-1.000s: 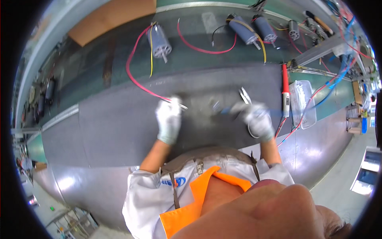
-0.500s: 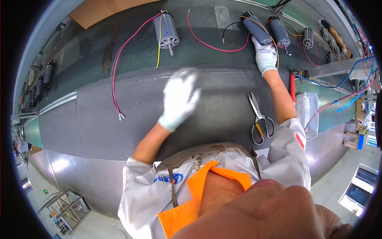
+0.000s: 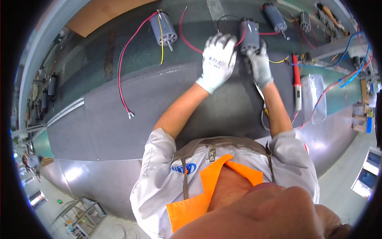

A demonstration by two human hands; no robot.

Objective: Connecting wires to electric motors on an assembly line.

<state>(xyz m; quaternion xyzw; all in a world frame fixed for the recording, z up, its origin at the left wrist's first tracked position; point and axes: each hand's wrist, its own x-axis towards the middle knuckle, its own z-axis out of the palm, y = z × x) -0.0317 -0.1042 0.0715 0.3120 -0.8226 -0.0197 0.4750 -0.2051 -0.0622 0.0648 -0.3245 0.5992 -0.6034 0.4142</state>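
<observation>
A grey cylindrical electric motor (image 3: 250, 35) stands end-on toward me at the right of centre, its lower end in the grip of my gloved right hand (image 3: 260, 67). My left hand (image 3: 218, 61), also in a white glove, reaches over the bench left of this motor with its fingers apart. The motor's red wire (image 3: 189, 44) runs behind that hand; whether the fingertips touch it cannot be told. A black lead (image 3: 229, 16) curves from the motor's top. Below my right hand, scissors (image 3: 266, 113) lie mostly hidden by the wrist and forearm.
Another motor (image 3: 163, 30) with red and yellow wires lies at the left, and one more (image 3: 274, 18) at the back right. A red-handled tool (image 3: 297, 71) and a clear plastic box (image 3: 316, 99) are right of my forearm. Cardboard (image 3: 95, 18) lies at the far left.
My left hand has swung up and right toward the motor. My right hand has drawn the motor nearer and left, turning it more upright in view. The forearm now covers most of the scissors.
</observation>
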